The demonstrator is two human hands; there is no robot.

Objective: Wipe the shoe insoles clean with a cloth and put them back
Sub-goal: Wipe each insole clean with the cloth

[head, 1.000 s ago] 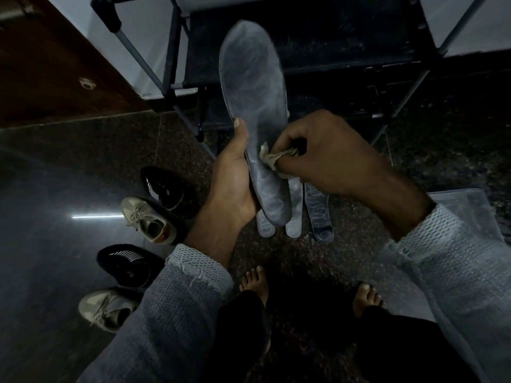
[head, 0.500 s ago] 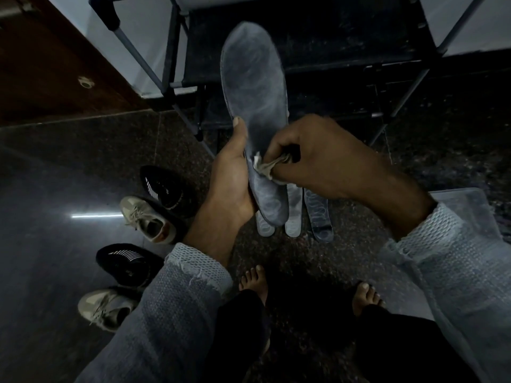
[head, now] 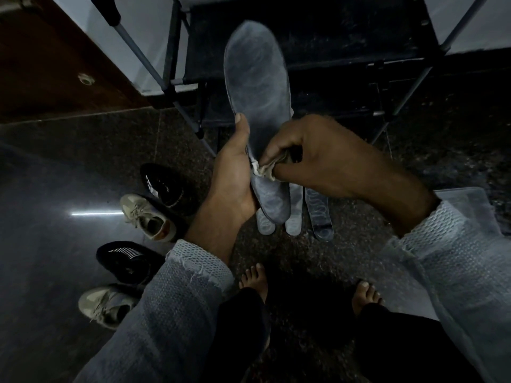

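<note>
Now the left hand [head: 232,172] holds a grey insole [head: 257,87] upright in the air, with the thumb along its left edge and the palm behind its lower part. The right hand [head: 312,158] pinches a small beige cloth [head: 266,168] with curled fingers and presses it on the insole near the left edge, just beside the left thumb. On the dark floor [head: 69,167], under the held insole, lie three more insoles [head: 319,217] side by side, partly hidden. To the left stand four shoes in a row: two black shoes [head: 163,186] and two beige sneakers [head: 149,217], in alternation. Behind the hands stands a dark metal rack [head: 318,37]. Two bare feet [head: 254,283] show at the bottom, and both arms wear grey sleeves [head: 179,294].
</note>
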